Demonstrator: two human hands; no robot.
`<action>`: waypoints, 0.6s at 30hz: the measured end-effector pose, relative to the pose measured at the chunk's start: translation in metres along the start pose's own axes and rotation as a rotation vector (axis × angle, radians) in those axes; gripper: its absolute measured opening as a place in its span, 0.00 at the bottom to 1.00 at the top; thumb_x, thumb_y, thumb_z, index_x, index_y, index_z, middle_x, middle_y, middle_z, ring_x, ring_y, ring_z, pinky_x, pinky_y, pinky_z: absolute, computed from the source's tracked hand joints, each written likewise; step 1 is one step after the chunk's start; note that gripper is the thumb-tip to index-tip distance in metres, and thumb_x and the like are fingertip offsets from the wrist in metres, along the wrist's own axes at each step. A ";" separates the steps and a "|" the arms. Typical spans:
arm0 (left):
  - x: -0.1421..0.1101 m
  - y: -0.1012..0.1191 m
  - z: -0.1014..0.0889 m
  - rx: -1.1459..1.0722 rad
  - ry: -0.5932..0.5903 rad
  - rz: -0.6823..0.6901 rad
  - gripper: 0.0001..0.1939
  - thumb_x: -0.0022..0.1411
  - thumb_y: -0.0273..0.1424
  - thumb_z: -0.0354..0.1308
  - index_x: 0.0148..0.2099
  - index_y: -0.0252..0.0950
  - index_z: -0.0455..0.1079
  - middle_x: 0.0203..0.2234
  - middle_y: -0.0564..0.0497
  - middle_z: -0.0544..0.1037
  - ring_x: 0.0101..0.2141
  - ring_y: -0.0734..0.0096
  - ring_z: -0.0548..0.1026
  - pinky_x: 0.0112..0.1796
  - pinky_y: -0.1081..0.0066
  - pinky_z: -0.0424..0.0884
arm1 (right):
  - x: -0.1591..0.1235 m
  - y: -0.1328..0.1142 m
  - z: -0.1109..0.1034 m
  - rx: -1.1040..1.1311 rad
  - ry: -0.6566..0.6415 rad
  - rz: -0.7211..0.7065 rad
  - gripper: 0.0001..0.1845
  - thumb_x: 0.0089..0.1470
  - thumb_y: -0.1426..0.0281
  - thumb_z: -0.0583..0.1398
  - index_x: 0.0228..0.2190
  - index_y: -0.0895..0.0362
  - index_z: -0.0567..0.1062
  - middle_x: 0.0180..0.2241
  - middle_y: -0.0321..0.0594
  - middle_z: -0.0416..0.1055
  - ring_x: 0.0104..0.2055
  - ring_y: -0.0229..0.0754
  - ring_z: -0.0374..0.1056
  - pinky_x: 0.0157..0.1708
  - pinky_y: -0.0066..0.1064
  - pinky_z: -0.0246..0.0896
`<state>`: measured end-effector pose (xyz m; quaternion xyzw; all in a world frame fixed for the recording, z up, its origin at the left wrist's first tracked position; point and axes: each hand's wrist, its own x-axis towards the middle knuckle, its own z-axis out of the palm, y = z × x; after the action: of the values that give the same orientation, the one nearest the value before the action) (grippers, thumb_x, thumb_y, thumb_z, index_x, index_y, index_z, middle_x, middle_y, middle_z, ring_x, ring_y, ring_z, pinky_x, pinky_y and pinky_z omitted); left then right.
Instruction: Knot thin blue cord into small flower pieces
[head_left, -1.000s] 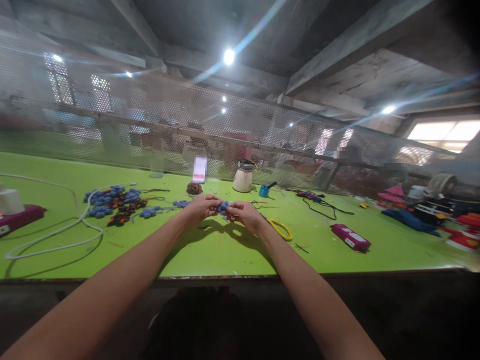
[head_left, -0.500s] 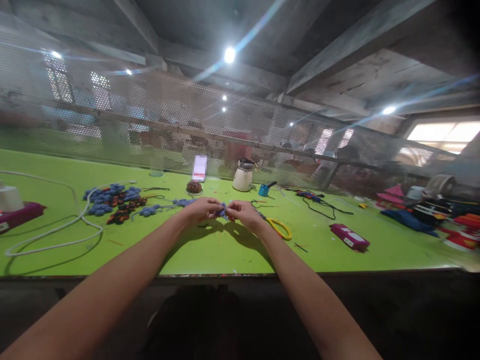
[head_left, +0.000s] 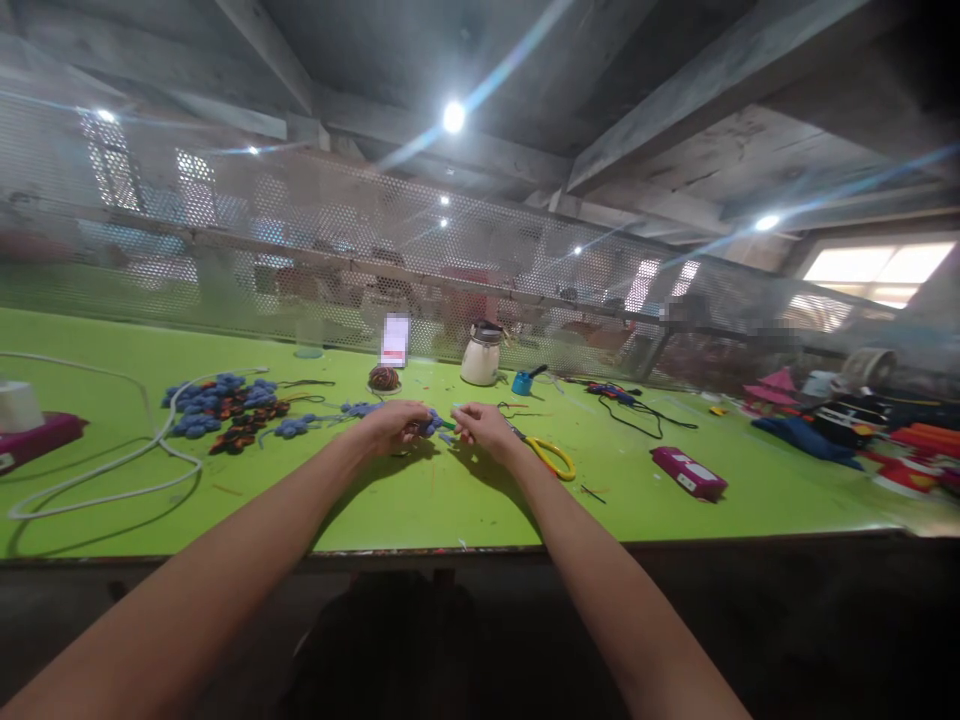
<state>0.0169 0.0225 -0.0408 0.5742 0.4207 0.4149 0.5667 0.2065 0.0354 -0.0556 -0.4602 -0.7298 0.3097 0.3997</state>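
My left hand (head_left: 401, 425) is closed on a small blue-purple crocheted piece (head_left: 433, 424), most of it covered by the fingers. Facing it, my right hand (head_left: 480, 426) pinches a thin green tool that looks like a crochet hook (head_left: 448, 425), whose tip meets the piece's right side. Just right of that hand lie scissors with yellow handles (head_left: 553, 458). To the left, a pile of blue crocheted flowers (head_left: 217, 395) sits with dark orange-and-black crocheted pieces (head_left: 244, 430); another blue flower (head_left: 295, 426) rests nearer my left hand. A multicoloured yarn ball (head_left: 384, 378) stands behind.
On the green table (head_left: 360, 525), a white cable (head_left: 105, 508) loops at left beside a purple power strip (head_left: 45, 438). A propped phone (head_left: 394, 340), a cream jug (head_left: 481, 358) and a blue pot (head_left: 523, 382) stand behind. A purple box (head_left: 688, 473) lies right.
My hands have drawn slightly apart. The green tool now shows between them, and the blue-purple piece has shifted left with my left hand. The camera view has turned slightly.
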 end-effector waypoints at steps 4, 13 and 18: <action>0.005 0.000 -0.005 0.119 0.059 0.007 0.10 0.46 0.32 0.60 0.32 0.32 0.69 0.24 0.50 0.72 0.23 0.77 0.67 0.21 0.77 0.59 | 0.003 0.008 -0.002 -0.220 0.071 -0.038 0.13 0.52 0.63 0.57 0.25 0.60 0.72 0.21 0.37 0.69 0.20 0.33 0.62 0.23 0.25 0.56; -0.012 0.034 -0.064 0.528 0.061 -0.159 0.13 0.40 0.34 0.63 0.31 0.33 0.72 0.22 0.51 0.72 0.23 0.74 0.67 0.23 0.74 0.61 | 0.003 0.010 -0.006 -0.382 0.155 -0.070 0.14 0.51 0.68 0.55 0.19 0.61 0.73 0.18 0.39 0.69 0.24 0.35 0.62 0.28 0.25 0.53; -0.032 0.042 -0.102 0.788 0.025 -0.292 0.14 0.42 0.36 0.62 0.33 0.35 0.73 0.31 0.47 0.75 0.30 0.69 0.70 0.26 0.74 0.65 | 0.003 0.011 -0.006 -0.406 0.134 -0.051 0.15 0.51 0.69 0.55 0.18 0.61 0.73 0.16 0.38 0.68 0.23 0.36 0.62 0.28 0.25 0.53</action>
<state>-0.0898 0.0222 0.0024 0.6764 0.6311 0.1444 0.3513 0.2155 0.0427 -0.0606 -0.5322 -0.7604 0.1149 0.3540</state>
